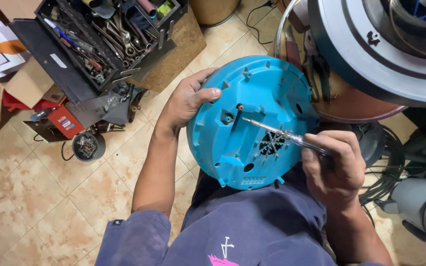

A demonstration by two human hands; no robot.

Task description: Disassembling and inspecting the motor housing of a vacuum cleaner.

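The left hand [186, 101] grips the rim of a round blue cover [252, 123] propped on the lap, thumb pressed on its ribbed inner face, while the right hand [334, 170] is closed around a screwdriver [282, 134] whose tip meets the cover just beside a small boss near the centre. To do this well, the tool should probably stay in line with the screw, pressed firmly so it won't slip, with the cover braced. An open toolbox [104, 39] sits on the tiled floor [35, 197], well apart
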